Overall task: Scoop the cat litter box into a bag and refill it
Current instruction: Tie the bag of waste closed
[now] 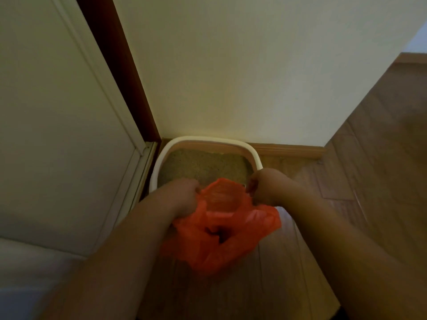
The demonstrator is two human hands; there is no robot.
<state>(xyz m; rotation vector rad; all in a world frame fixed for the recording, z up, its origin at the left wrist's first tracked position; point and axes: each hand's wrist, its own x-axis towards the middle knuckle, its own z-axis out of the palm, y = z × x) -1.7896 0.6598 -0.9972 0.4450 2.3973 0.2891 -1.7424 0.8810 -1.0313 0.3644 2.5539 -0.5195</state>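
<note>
The left hand [182,195] and the right hand [262,185] each pinch one side of the rim of an orange plastic bag [221,227] and hold its mouth spread wide between them, the hands apart, fingers curled into the thin film. The bag hangs over the near edge of the white-rimmed litter box [208,140] (its lower folds droop toward the wooden floor [369,158]). The box holds tan litter [203,165] and sits in the corner, against the pale wall [231,65] and beside a white door [57,112] with a dark wooden frame [120,72].
</note>
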